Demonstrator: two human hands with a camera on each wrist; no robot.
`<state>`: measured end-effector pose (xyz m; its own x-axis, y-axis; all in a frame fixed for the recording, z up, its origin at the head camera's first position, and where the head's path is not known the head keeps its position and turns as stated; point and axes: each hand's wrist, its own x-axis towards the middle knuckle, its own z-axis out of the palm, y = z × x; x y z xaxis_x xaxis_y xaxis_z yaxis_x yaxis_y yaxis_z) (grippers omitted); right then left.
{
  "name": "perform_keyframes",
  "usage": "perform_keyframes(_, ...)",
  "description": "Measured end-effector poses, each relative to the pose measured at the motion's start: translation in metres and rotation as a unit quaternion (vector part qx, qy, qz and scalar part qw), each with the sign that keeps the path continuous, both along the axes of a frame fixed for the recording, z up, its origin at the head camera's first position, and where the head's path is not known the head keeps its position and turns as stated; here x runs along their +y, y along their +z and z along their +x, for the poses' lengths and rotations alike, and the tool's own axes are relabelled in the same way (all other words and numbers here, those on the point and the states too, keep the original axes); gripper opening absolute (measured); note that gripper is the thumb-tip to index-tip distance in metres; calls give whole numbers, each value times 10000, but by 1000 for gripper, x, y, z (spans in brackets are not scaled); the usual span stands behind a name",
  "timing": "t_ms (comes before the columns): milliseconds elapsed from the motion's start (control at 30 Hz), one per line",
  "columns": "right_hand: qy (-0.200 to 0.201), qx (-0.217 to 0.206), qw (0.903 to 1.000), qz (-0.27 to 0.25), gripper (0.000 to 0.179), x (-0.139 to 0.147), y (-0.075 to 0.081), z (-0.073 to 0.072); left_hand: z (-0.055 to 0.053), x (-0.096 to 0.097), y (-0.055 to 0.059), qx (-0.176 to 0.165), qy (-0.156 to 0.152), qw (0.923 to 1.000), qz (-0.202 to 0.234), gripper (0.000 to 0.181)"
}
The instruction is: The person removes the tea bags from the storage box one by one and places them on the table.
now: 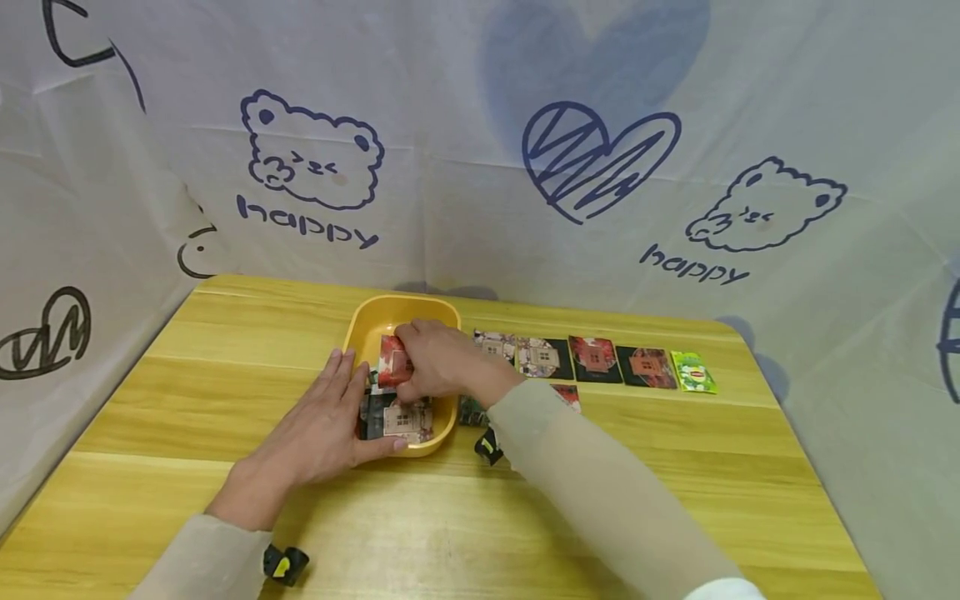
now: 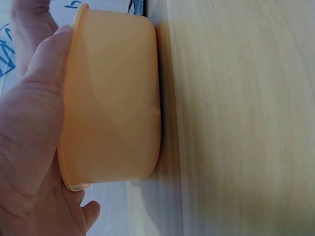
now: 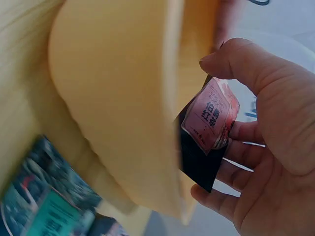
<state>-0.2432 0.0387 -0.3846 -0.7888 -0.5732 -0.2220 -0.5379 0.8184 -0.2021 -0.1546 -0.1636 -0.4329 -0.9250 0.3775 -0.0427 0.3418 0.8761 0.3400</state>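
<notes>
**Earl Grey sachet in right hand, over basin**

Clock centred on the orange plastic basin (image 2: 110, 98), far side of table (image 1: 480, 525) as 12; head view used for positions.

Observed right hand (image 1: 438, 362) reaching in from 4 o'clock, thumb and fingers closed to a pinch on the Earl Grey black tea sachet (image 3: 206, 115). Located sachet over the basin, just toward 11 from its middle, red-pink label facing the right wrist camera.

Observed left hand (image 1: 318, 425) spread at 8 o'clock: fingers extended along the rim at 9, thumb at 6, steadying contact only.

Logged inside, toward 6: black sachet with pale label (image 1: 407, 419).

Logged outside, at 3: row of flat tea sachets (image 1: 595, 358), ending in a green-yellow Lipton sachet (image 1: 695, 372). At 4, partly behind right arm: green-label sachet (image 3: 54, 216).
</notes>
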Motion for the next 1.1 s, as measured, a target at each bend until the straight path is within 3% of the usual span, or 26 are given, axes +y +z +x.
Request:
perform_keyframes(333, -21, 295, 9993, -229, 85, 44, 35, 11, 1, 1, 2, -20, 37, 10000, -18, 129)
perform_keyframes(567, -260, 367, 9986, -276, 79, 95, 42, 21, 2, 2, 4, -19, 56, 10000, -21, 128)
perform_keyframes(833, -738, 306, 9968, -5, 85, 158, 32, 34, 2, 3, 4, -89, 81, 9999, -1, 132)
perform_keyframes(1100, -1084, 379, 9928, 334, 90, 213, 8, 45, 2, 2, 3, -96, 66, 9999, -10, 134)
